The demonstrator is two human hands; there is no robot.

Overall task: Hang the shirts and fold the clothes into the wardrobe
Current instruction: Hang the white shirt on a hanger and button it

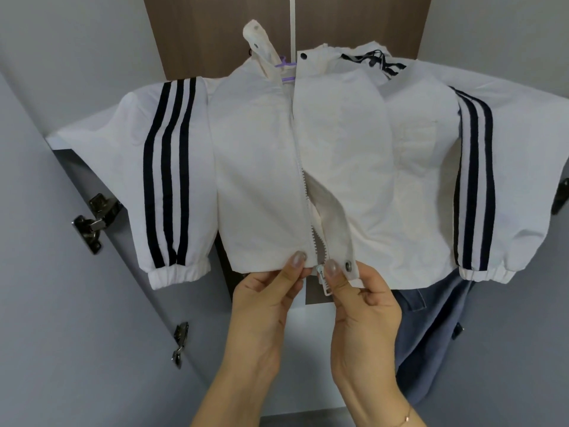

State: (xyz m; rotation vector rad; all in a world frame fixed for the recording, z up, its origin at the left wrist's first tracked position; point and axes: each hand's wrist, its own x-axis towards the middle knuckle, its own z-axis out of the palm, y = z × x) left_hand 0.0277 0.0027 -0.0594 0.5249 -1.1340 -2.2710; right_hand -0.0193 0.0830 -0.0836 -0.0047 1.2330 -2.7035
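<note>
Grey wardrobe doors stand open on both sides of a brown back panel, and between them a small white jacket with 3 dark stripes down each sleeve hangs on a purple hanger. Behind its right hem a blue garment hangs lower.

Both hands are raised to the jacket's bottom edge. The left hand pinches the left front panel at the hem, thumb beside a metal snap. The right hand pinches the foot of the right panel, thumb at the zip slider, with another snap just to its right.

The zip runs straight up the middle, from the fingers toward the collar. Its teeth gape at the bottom and look closed higher up, though the overlapping flap hides part of them. The slider sits at the very bottom, in the right hand, so that hand seems the one to work it. Any pull would go up along the zip's line while the left hand holds the hem taut.
</note>
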